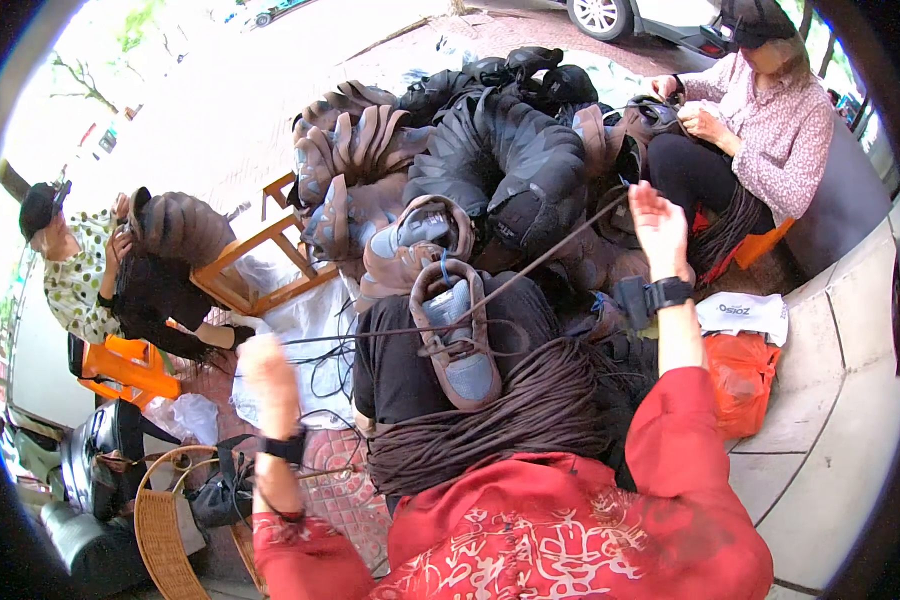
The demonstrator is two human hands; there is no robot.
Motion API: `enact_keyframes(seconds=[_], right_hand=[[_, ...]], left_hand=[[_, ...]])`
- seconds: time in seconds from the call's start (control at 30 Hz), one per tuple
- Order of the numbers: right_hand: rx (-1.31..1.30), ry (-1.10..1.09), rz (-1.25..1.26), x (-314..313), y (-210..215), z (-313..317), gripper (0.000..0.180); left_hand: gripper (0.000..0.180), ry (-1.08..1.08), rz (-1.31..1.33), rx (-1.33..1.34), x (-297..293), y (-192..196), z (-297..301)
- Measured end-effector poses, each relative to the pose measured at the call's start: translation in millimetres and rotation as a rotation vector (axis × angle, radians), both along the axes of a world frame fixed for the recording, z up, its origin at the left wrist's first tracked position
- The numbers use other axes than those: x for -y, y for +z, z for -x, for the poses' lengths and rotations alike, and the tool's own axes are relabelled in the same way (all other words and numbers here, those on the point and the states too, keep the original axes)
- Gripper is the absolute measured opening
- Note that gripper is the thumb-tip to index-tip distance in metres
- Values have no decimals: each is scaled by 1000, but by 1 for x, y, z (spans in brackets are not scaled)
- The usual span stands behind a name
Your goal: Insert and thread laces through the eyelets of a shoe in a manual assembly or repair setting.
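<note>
A brown and blue-grey shoe upper point(468, 378) rests across my knees, its toe toward me. From its eyelets a dark shoelace point(560, 247) stretches out both ways. Up to the right, my right hand point(660, 228) is closed on one length, pulled taut. Out at the left, my left hand point(272, 378) is closed on the other length; motion blurs its fingers. Across my lap lies a thick bundle of dark brown laces point(490, 420).
Rows of nested shoe uppers point(495, 160) are piled ahead of my knees. A wooden stool frame point(260, 255) lies left of them. Co-workers sit at the far left and far right, handling uppers. An orange bag point(740, 385) stands at right, a wicker chair point(165, 520) at lower left.
</note>
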State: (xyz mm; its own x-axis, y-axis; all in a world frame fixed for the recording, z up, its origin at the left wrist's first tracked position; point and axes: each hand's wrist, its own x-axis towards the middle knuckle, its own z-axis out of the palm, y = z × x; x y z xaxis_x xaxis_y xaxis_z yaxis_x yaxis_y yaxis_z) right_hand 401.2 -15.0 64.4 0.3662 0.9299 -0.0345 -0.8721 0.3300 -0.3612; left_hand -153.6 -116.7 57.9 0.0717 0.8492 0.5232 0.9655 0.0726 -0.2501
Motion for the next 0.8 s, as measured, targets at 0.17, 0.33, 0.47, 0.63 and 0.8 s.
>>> enact_keyframes(seconds=[0.17,0.33,0.47,0.63,0.8], right_hand=[[876,352,647,11,-27,22,22],[2075,16,-241,67,-2,131,31],[2112,447,-564,100,-13,172,27],[1729,725,-132,81,-17,174,20],[1788,563,-245,79,-18,176,24]], left_hand=[[3,3,121,175,16,-30,92],[42,-368,290,608,3,-44,8],[37,-630,394,1024,-13,-36,-77],[32,-721,575,1093,-16,-26,-102],[28,-576,688,1894,-16,-24,-80]])
